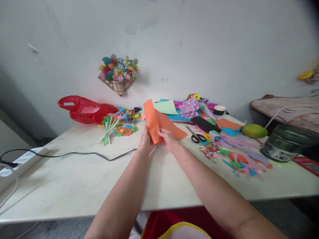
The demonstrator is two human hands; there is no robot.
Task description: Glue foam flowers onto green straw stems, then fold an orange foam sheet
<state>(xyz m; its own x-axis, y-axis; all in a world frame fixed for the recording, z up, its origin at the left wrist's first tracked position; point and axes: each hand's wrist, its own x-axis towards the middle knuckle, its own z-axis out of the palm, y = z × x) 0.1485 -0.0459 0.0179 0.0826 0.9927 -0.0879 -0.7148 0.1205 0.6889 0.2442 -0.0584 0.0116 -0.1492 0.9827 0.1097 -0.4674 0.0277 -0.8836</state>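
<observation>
Above the middle of the table, an orange sheet [153, 124] is folded over on its left side, with a flat part reaching out to the right. My left hand [146, 140] is closed on the sheet's lower left edge. The fingers of my right hand [168, 139] pinch the lower edge near the fold. A pale green sheet [167, 107] shows just behind the orange one. Black-handled scissors [196, 135] lie to the right of my right hand. Left of my hands are paper flowers [124, 130] and pale green stems [109, 130].
A red plastic bag [87, 111] sits at the back left. A black cable [99, 155] runs to a power strip [23, 162]. Paper scraps [240, 162], a green fruit [254, 130] and a glass jar [286, 142] stand or lie on the right.
</observation>
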